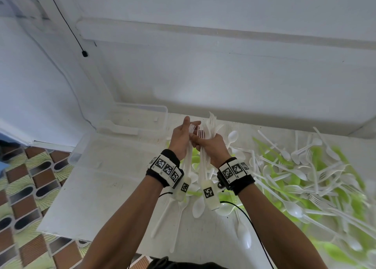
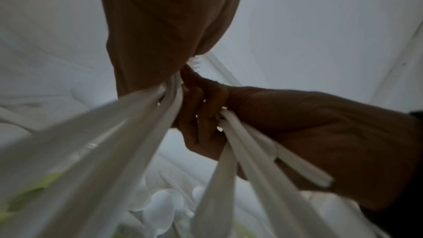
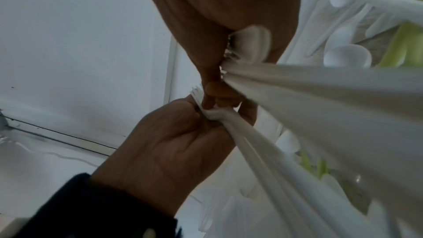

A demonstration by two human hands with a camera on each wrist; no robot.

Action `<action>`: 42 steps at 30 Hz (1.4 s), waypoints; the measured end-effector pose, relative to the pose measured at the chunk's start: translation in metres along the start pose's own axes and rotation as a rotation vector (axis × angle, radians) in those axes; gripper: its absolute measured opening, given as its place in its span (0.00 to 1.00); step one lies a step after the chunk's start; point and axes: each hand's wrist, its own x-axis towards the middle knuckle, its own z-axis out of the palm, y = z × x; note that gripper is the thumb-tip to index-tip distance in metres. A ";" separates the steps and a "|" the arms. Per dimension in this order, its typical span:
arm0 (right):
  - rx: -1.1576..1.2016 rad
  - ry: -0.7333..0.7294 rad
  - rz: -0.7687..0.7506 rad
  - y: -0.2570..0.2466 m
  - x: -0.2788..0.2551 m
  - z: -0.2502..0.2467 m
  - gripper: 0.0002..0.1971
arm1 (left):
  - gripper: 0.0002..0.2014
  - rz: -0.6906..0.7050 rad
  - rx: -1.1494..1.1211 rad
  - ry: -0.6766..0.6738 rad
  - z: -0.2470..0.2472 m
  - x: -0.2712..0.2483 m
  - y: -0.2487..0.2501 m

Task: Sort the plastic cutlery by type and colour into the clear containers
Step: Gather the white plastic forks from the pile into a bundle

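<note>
Two bunches of white plastic forks (image 1: 203, 146) are held upright above the table, tines up, just in front of the clear container (image 1: 142, 116). The smaller bunch is gripped by the left hand (image 1: 181, 140), fingers and thumb curled round the necks; the larger bunch is clasped by the right hand (image 1: 211, 148), closed round the handles below the tines. The forks are judged light, thin and springy, smooth enough to slide past one another, so a hold at the necks, where they nest, seems best; splaying is the likely risk. What lies in the clear container cannot be told; it is pale and see-through. To the right of that container, a loose heap of white and green cutlery (image 1: 305, 177) is spread over the white table (image 1: 91, 197).
</note>
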 end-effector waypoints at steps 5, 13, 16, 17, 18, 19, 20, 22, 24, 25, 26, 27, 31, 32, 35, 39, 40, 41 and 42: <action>-0.019 0.003 0.024 0.007 0.002 0.002 0.14 | 0.21 0.040 0.006 0.040 0.001 -0.002 -0.002; -0.111 -0.020 0.093 0.014 0.003 0.008 0.20 | 0.11 0.069 -0.103 0.185 0.009 -0.009 -0.002; -0.141 -0.103 0.117 0.014 -0.002 0.010 0.13 | 0.09 0.118 0.003 0.201 0.008 -0.008 -0.003; -0.159 -0.128 0.116 0.014 -0.003 0.010 0.13 | 0.08 0.125 0.034 0.200 0.008 -0.008 -0.002; -0.179 -0.137 0.115 0.015 -0.004 0.010 0.13 | 0.08 0.127 0.059 0.198 0.008 -0.007 -0.003; -0.195 -0.130 0.121 0.016 -0.004 0.009 0.14 | 0.08 0.126 0.083 0.192 0.007 -0.006 -0.004; -0.206 -0.117 0.130 0.018 -0.004 0.008 0.14 | 0.09 0.131 0.109 0.192 0.006 -0.004 -0.005; -0.225 -0.094 0.146 0.019 -0.004 0.008 0.14 | 0.08 0.163 0.186 0.208 0.004 -0.001 -0.008; -0.214 -0.081 0.136 0.019 -0.007 0.009 0.14 | 0.07 0.187 0.224 0.223 0.002 0.000 -0.007; -0.188 -0.069 0.131 0.019 -0.007 0.009 0.15 | 0.08 0.194 0.219 0.230 0.001 -0.001 -0.004; -0.153 -0.052 0.128 0.019 -0.007 0.008 0.15 | 0.10 0.187 0.201 0.231 0.000 -0.002 -0.002; -0.116 -0.030 0.127 0.019 -0.005 0.007 0.16 | 0.13 0.166 0.179 0.222 -0.001 -0.003 0.001; -0.022 0.066 0.126 0.015 0.001 -0.001 0.24 | 0.22 -0.040 0.253 0.080 -0.010 -0.011 0.006; -0.006 0.082 0.127 0.013 0.002 -0.003 0.23 | 0.19 -0.092 0.323 0.011 -0.012 -0.015 0.005; 0.029 0.127 0.143 0.006 0.006 -0.009 0.15 | 0.12 -0.201 0.434 -0.139 -0.011 -0.030 0.002; 0.005 0.146 0.144 0.004 0.008 -0.015 0.16 | 0.10 -0.177 0.601 -0.253 -0.007 -0.037 0.003; 0.012 0.142 0.144 0.004 0.009 -0.015 0.16 | 0.10 -0.169 0.614 -0.289 -0.005 -0.039 0.006; 0.021 0.135 0.145 0.003 0.009 -0.016 0.15 | 0.12 -0.177 0.592 -0.318 -0.003 -0.041 0.009; 0.023 0.127 0.147 0.001 0.008 -0.017 0.15 | 0.13 -0.198 0.544 -0.336 -0.002 -0.041 0.010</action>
